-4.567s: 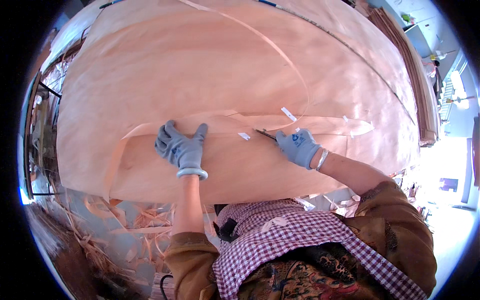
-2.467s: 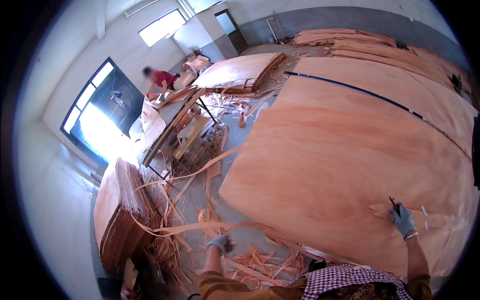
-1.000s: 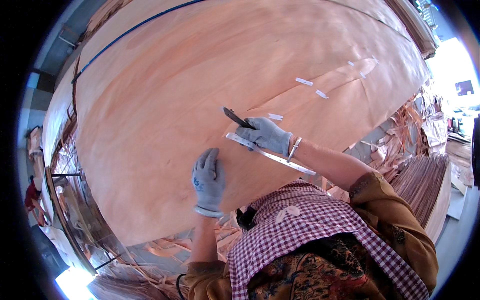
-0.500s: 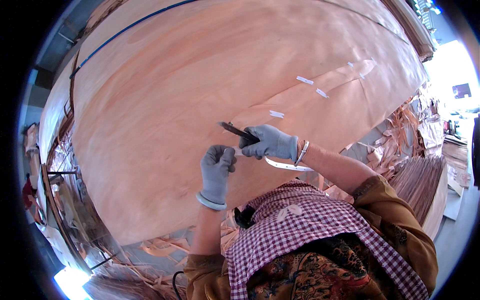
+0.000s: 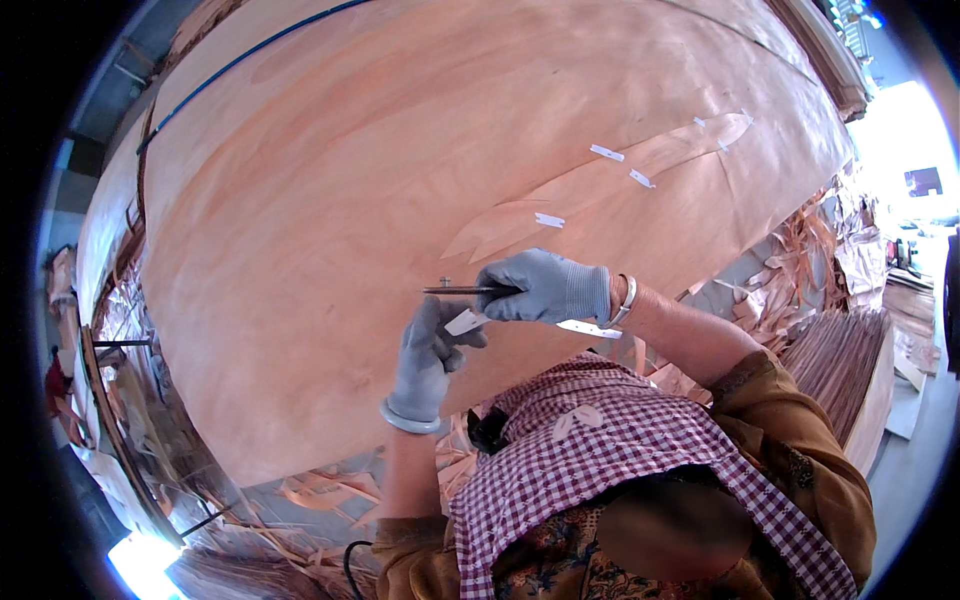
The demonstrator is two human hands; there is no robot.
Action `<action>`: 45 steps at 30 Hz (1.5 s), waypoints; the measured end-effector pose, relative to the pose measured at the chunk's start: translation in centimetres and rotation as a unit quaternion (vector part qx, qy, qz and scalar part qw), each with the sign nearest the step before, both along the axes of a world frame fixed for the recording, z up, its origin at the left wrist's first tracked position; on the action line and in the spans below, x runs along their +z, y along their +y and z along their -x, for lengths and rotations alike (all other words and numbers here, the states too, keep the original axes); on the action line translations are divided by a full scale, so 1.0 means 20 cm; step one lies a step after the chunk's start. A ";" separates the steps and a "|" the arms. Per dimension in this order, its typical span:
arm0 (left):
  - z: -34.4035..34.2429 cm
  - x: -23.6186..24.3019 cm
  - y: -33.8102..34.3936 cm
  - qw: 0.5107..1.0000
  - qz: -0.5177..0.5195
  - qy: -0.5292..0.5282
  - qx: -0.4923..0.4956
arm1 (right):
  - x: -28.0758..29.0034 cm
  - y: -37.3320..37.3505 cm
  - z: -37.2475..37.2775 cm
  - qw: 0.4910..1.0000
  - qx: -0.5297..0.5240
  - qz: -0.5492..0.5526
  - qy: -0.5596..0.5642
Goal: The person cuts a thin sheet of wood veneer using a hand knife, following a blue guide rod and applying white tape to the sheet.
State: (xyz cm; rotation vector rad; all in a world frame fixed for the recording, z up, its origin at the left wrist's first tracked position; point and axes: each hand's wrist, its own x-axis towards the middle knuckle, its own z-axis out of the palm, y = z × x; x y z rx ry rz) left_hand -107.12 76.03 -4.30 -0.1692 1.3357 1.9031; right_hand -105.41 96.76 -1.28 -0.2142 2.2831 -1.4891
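Note:
My right hand [image 5: 543, 286], in a grey glove, is closed on a slim dark cutting tool [image 5: 452, 291], held level with its tip pointing left. Just below and left of it, my gloved left hand [image 5: 420, 365] pinches a white tape piece [image 5: 464, 322]. A perforated tape strip [image 5: 590, 329] trails behind the right hand, partly hidden by it. Both hands are over a large pinkish wood veneer sheet [image 5: 300, 250]. Above them a long pointed veneer patch [image 5: 480, 232] lies on the sheet, with several short white tapes [image 5: 606, 152] along it.
A long blue rod [image 5: 220, 73] lies along the upper left. A dark metal frame [image 5: 121, 343] stands at the left, with a co-worker's red sleeve [image 5: 56, 381] beyond. Veneer scraps [image 5: 785, 275] litter the right and lower side, beside a stack of sheets [image 5: 835, 365].
Over the last second my left hand has moved up to meet the tape. The tool in my right hand has dropped lower and turned from slanting to level.

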 end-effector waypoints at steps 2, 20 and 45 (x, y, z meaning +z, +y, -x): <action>-0.01 0.02 0.01 0.995 0.007 0.082 -0.049 | 0.01 0.01 0.00 1.000 0.009 -0.004 0.000; -0.10 -0.06 -0.07 0.952 -0.241 -0.186 0.037 | 0.04 0.00 -0.08 0.988 -0.045 0.103 -0.108; 0.32 -0.27 0.22 0.717 0.464 0.520 -0.001 | -0.28 0.05 0.08 0.973 -0.200 -0.103 -0.061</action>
